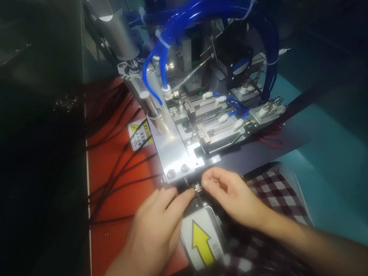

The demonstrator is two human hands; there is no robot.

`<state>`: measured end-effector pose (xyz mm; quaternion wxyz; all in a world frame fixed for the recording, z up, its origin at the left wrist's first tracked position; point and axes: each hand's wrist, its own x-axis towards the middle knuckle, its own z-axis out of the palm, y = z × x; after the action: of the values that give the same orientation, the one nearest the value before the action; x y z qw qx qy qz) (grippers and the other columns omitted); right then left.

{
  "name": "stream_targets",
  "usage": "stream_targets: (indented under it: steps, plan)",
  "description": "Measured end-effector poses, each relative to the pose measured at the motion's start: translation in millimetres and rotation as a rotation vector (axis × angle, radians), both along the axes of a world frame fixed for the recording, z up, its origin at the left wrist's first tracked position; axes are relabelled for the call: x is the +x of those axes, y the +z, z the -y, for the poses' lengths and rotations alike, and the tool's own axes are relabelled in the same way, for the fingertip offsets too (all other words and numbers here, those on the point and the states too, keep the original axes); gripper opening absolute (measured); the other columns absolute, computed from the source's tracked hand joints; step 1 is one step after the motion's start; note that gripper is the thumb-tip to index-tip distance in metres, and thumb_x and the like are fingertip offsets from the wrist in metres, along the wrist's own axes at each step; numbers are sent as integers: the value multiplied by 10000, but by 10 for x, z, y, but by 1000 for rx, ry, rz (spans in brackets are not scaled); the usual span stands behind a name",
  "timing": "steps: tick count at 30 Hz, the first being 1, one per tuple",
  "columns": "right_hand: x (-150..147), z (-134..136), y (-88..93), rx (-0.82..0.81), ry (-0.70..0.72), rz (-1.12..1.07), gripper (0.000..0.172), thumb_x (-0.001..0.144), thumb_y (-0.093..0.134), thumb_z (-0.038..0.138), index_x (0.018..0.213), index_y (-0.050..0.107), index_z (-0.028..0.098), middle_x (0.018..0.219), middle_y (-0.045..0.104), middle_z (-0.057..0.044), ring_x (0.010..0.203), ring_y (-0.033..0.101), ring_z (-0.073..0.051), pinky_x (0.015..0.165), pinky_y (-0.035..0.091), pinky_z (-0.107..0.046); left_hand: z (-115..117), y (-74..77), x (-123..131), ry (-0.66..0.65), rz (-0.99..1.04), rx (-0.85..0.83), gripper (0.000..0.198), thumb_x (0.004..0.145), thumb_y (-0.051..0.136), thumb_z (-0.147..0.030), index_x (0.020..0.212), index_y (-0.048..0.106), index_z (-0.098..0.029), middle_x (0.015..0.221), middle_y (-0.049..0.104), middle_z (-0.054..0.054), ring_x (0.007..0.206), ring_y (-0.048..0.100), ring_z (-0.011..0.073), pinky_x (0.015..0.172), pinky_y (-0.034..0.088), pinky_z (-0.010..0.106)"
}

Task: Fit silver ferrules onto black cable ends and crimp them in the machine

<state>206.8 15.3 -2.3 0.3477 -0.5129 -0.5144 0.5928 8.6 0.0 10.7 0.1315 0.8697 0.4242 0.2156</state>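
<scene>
A small shiny metal part (197,187) sits between the fingertips of both hands, at the front of the machine. It is too small to name further. From the left, my left hand (160,217) reaches it with thumb and forefinger closed together at its near end. My right hand (229,193) is closed in a pinch on the other side of the part, the remaining fingers curled in. Just beyond the fingertips is the bright metal plate (176,154) of the machine. Under the hands, a white machine cover (201,239) bears a yellow arrow.
A thick loop of blue air hoses (204,8) arches over the pneumatic cylinders (219,133). An upright metal cylinder (121,36) stands at the back left. Black cables (118,177) cross the red base (116,240). A warning label (139,134) is stuck there.
</scene>
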Motion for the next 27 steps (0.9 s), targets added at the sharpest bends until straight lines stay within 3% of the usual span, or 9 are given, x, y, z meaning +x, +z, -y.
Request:
stream_targets:
  steps: [9,20,27]
  plan:
    - [-9,16,-15,-10,-10,22,157,894,506,286,779,542,186,669,498,21,589,451,-119,545,396,-247,5,-45,-2,19,-1,5,325,916,400,-103,1152,605,-192,864,573,54,749,533,162,616,464,253]
    - [-3,27,-102,48,6,99,160,910,480,294,798,530,191,683,500,18,620,478,-132,615,428,-276,-7,36,7,-4,-14,12,308,899,420,-82,1115,631,-147,829,571,59,720,531,160,593,463,246]
    - [37,44,-54,49,-53,76,151,899,511,302,810,569,194,685,544,7,595,488,-131,538,409,-255,-14,57,16,-10,-24,10,316,898,416,-81,1109,641,-147,810,572,54,706,537,157,586,469,242]
